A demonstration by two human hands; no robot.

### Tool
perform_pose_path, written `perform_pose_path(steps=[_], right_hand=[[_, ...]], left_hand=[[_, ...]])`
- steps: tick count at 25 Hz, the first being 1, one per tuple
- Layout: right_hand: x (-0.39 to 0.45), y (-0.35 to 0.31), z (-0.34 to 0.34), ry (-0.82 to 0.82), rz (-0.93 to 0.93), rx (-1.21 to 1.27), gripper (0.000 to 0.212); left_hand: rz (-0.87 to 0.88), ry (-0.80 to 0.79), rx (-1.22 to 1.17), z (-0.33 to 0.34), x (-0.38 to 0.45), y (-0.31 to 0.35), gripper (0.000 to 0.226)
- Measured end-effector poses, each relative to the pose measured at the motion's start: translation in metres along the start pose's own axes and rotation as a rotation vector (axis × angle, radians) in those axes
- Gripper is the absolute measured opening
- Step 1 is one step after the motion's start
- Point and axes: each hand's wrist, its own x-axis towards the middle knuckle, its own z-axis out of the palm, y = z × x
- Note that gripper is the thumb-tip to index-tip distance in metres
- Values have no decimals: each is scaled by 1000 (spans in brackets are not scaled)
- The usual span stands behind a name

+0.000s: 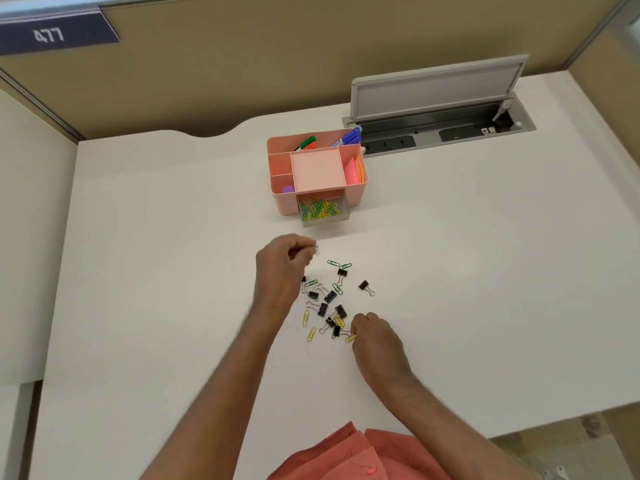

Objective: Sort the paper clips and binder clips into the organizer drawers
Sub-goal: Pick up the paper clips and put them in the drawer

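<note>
A pink desk organizer (356,194) stands at the back of the white desk. Its clear drawer (323,220) is pulled out and holds many green and yellow paper clips. Between me and the organizer lies a loose pile of black binder clips (327,297) mixed with green and yellow paper clips (306,317). My left hand (282,263) is lifted above the pile's far left side and pinches a green paper clip (315,250) at its fingertips. My right hand (375,336) rests at the pile's near right edge, its fingers pinching a yellow paper clip (350,338).
The organizer's top compartments hold markers (348,137), a pink note pad (318,168) and sticky notes. Behind it an open cable hatch (440,109) sits in the desk. Cubicle walls close the back and left. One binder clip (365,286) lies apart on the right.
</note>
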Motion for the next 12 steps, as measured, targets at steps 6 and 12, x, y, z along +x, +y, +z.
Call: perform_pose_path(steps=[6,12], right_hand=[[3,6,1,-46,-37,0,37],[13,21,-13,-111,56,348,21]], left_hand=[[170,76,293,17,82,24,16],[198,59,656,25,104,25,17]])
